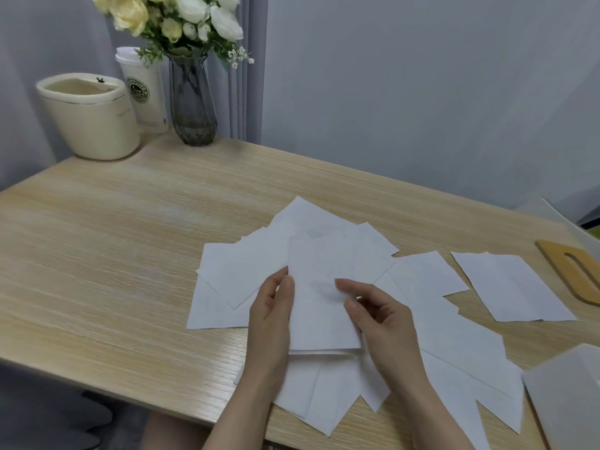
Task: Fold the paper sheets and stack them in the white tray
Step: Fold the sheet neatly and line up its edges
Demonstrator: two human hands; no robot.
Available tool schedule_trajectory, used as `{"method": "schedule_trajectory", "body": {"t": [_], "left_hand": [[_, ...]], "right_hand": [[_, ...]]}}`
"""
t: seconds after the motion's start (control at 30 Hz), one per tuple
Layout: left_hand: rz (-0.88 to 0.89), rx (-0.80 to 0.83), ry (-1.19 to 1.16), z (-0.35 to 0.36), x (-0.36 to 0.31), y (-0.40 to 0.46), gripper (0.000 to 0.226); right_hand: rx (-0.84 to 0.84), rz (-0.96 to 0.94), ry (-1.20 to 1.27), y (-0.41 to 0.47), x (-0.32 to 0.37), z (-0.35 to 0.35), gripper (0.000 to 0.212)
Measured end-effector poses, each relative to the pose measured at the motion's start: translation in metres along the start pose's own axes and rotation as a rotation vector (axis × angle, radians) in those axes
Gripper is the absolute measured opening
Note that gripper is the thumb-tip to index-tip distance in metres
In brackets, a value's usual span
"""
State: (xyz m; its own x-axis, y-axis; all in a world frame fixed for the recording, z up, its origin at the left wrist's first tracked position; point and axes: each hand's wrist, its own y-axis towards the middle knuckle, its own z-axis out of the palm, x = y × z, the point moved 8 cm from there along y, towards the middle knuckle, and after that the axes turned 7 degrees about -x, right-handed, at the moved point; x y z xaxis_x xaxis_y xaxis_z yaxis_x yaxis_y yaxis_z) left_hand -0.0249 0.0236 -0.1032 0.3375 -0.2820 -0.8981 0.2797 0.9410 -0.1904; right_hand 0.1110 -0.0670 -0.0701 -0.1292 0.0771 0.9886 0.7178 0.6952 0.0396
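Observation:
Several white paper sheets [227, 280] lie scattered and overlapping on the wooden table [113, 254]. On top of the pile in the middle is one folded sheet [319, 284], its doubled edge showing at the near side. My left hand [272, 313] grips that sheet's left edge, thumb on top. My right hand [378, 315] pinches its right edge with thumb and fingers. One single sheet [513, 287] lies apart at the right. The corner of a white tray [568, 401] shows at the bottom right.
At the back left stand a cream bin [91, 118], a white paper cup [146, 92] and a grey glass vase [193, 105] with flowers. A wooden board with a slot [552, 254] lies at the right edge, beside a white object [548, 209].

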Motion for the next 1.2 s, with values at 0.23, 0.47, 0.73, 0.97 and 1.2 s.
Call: {"method": "schedule_trajectory", "body": {"t": [0.23, 0.47, 0.73, 0.97, 1.2], "left_hand": [[-0.004, 0.024, 0.003, 0.002, 0.001, -0.001, 0.028], [-0.01, 0.01, 0.036, 0.005, 0.002, -0.002, 0.027], [0.03, 0.051, 0.165, 0.028, 0.005, -0.013, 0.029], [0.135, -0.122, 0.137, 0.035, -0.004, -0.015, 0.037], [0.155, -0.32, 0.011, 0.044, -0.002, -0.023, 0.041]], "right_hand": [[-0.059, -0.052, -0.079, -0.005, 0.006, -0.006, 0.033], [-0.077, 0.047, -0.078, -0.011, -0.006, -0.006, 0.049], [-0.051, 0.02, -0.069, -0.016, 0.005, -0.007, 0.053], [-0.121, -0.016, -0.035, -0.018, 0.007, -0.031, 0.052], [-0.121, 0.042, 0.139, -0.038, -0.002, -0.033, 0.033]]}}
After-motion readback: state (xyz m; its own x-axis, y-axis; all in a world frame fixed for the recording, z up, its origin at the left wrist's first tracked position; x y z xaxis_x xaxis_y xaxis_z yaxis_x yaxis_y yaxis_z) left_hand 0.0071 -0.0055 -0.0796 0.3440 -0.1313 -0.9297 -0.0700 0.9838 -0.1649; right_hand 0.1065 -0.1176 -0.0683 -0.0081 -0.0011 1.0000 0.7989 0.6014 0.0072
